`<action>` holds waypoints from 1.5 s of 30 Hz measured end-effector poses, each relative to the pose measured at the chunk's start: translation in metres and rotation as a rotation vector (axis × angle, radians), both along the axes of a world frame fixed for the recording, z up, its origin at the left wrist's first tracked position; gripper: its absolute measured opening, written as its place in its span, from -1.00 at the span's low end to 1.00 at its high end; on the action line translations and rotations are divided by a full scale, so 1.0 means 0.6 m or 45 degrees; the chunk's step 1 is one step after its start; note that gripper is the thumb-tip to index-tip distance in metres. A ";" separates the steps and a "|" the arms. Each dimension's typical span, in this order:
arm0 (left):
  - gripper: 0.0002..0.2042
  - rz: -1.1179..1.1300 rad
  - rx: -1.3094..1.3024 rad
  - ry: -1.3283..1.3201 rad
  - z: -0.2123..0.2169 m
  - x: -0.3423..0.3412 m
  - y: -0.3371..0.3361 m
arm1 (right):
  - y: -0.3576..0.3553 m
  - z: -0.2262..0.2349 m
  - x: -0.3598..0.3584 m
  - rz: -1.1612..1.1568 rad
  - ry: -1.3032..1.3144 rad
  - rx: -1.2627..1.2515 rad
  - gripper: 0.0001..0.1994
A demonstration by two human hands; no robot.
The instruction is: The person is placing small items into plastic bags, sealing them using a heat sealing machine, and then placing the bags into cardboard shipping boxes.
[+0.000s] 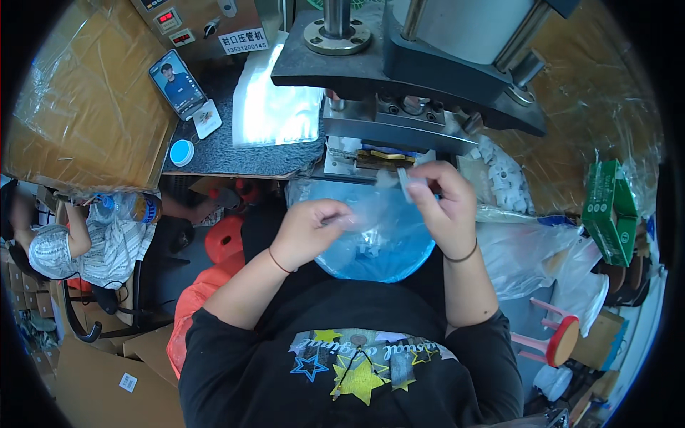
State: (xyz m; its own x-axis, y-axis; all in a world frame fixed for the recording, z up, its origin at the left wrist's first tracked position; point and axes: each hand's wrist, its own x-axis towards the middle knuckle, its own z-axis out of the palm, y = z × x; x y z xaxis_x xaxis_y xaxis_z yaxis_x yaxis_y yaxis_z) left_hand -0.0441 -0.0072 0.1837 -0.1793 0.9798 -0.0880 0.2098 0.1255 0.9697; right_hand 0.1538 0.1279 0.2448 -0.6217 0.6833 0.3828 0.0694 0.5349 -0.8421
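Observation:
Over a blue basin (pixel 399 265) on my lap, both my hands are raised in front of the press (pixel 399 114). My right hand (pixel 446 207) pinches a small pale piece (pixel 404 184) between thumb and fingers, close to the metal die (pixel 382 158). My left hand (pixel 310 230) is closed, thumb against fingers. Its fingertips are smeared by motion, so what they hold, if anything, cannot be made out. Small clear pieces (pixel 371 250) lie inside the basin.
White pieces (pixel 503 171) are heaped right of the die. Clear plastic sheets (pixel 278 114), a phone (pixel 177 84) on a stand and a blue-lidded jar (pixel 182 153) lie left. Green box (pixel 610 212) and pink stool (pixel 560 341) stand right. Another person (pixel 93 250) sits at left.

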 end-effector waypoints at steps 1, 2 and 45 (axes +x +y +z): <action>-0.84 -0.067 -0.004 -0.009 -0.004 0.011 0.003 | 0.000 0.006 -0.010 0.009 -0.050 0.034 -0.90; -0.81 -0.145 -0.044 -0.173 -0.011 0.021 0.005 | 0.001 0.010 -0.014 0.019 -0.101 0.068 -0.89; -0.88 0.122 0.232 0.112 -0.027 -0.037 -0.012 | 0.090 -0.065 0.095 -0.701 -0.336 0.685 -0.79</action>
